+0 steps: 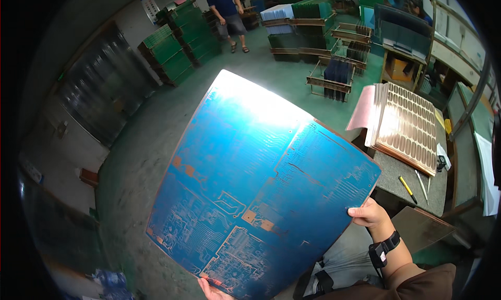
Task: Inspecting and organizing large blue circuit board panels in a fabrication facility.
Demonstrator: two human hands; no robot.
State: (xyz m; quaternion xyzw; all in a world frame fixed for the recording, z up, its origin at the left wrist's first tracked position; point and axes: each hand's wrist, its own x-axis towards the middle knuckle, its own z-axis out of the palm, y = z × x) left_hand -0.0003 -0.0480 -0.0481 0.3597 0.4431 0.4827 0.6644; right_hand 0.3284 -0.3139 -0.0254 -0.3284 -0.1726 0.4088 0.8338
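A large blue circuit board panel (229, 182) with copper-coloured traces is held up tilted in front of me, and a bright glare lies across its far edge. My right hand (369, 215) grips its right edge, thumb on the upper face and the other fingers mostly out of sight. At the near left edge, my left hand (213, 290) is closed on the same panel; only part of it shows at the bottom of the head view. A black strap with a small device (383, 249) sits on my right wrist.
At right, a grey worktable (383, 174) bears a stack of copper-patterned panels (409, 122), pink sheets (361, 112), a yellow marker (407, 189) and thin pen-like tools. Farther off stand racks of boards (338, 78), green stacks (169, 54) and a person (225, 7).
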